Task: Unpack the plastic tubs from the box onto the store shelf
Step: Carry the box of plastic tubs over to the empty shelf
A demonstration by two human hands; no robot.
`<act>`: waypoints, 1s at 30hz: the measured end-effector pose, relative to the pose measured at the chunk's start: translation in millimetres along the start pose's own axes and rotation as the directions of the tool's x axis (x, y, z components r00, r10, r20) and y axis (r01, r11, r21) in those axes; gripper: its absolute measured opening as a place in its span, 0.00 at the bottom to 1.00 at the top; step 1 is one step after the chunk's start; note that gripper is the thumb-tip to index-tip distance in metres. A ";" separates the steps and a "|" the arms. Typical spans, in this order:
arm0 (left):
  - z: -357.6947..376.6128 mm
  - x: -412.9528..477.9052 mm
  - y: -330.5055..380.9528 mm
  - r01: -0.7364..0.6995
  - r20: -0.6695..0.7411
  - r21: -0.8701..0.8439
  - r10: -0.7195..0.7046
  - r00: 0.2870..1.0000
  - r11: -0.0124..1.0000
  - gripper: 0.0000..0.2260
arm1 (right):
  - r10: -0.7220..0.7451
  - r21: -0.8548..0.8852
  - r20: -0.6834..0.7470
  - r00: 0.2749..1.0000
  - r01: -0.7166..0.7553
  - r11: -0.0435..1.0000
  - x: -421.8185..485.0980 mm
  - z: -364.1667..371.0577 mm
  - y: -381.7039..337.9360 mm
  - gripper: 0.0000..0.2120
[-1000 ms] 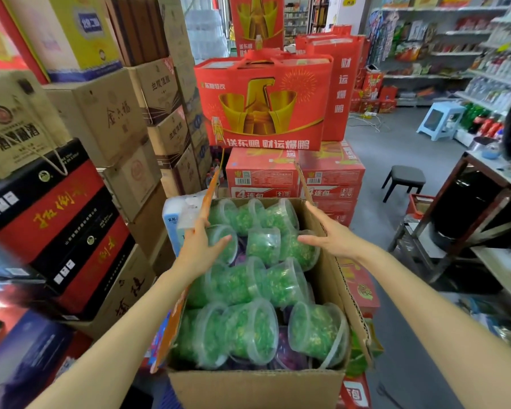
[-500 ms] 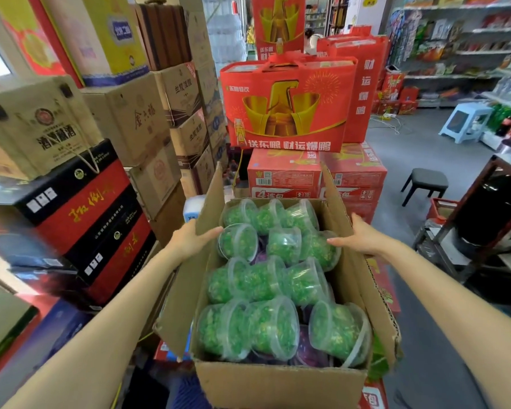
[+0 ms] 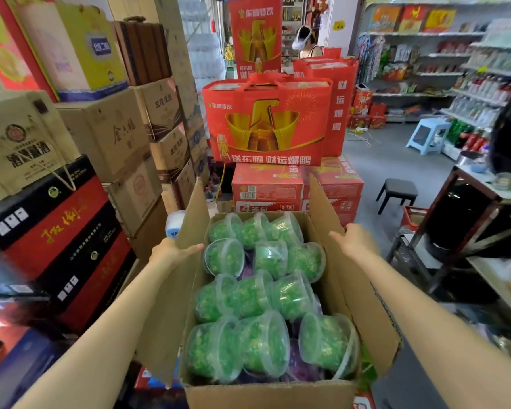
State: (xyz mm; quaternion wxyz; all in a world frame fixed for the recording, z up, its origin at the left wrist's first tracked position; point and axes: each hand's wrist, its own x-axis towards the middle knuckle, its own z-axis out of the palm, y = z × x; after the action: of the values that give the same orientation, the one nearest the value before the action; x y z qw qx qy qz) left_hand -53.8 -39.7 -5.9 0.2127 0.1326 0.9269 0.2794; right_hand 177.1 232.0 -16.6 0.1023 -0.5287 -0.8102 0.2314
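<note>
1. Left hand [image 3: 174, 252] now lies on the left flap [image 3: 171, 305] of the open brown corrugated cardboard box [image 3: 266, 394]. Its fingers are straight and press outward, gripping nothing. A second ago it was inside the box, over the tubs.
2. Right hand [image 3: 356, 240] has likewise moved off the contents to the top edge of the right flap [image 3: 360, 290]. Its fingers are extended and released, holding nothing.
3. Result: both flaps stand spread apart, and the mouth of the box is fully exposed between my hands.
4. The clear round plastic tubs with green contents [image 3: 266, 296] lie on their sides in rows inside the box, between and below my hands. Purple ones show beneath. None is out yet.
5. Judgement: the access step looks done and unpacking proper has not begun. The next move calls for taking a top-layer tub.
6. The white stocked store shelf [image 3: 478, 93] is well ahead and to the right of my right hand, so each tub will likely need carrying over.
</note>
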 end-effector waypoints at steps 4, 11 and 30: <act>1.0 1.3 -7.9 -0.075 -0.028 0.001 0.075 0.997 0.997 0.27 | -0.160 -0.167 0.012 0.987 0.160 0.973 -8.4 -0.8 4.5 0.24; -3.8 4.0 -15.6 -0.089 -0.047 -0.033 0.088 0.995 0.995 0.26 | -0.101 -0.034 0.070 0.992 0.103 0.994 0.5 2.3 8.9 0.33; -12.4 18.8 -26.4 -0.132 -0.038 -0.032 0.130 0.991 0.991 0.25 | -0.074 -0.183 0.176 0.982 0.107 0.977 -10.3 -25.2 6.3 0.19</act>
State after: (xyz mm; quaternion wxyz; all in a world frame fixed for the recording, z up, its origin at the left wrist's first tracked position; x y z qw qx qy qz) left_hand -79.3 -60.0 -17.7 0.1795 0.1844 0.9150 0.3108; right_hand 196.9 231.5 3.1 -0.0074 -0.4770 -0.8578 0.1914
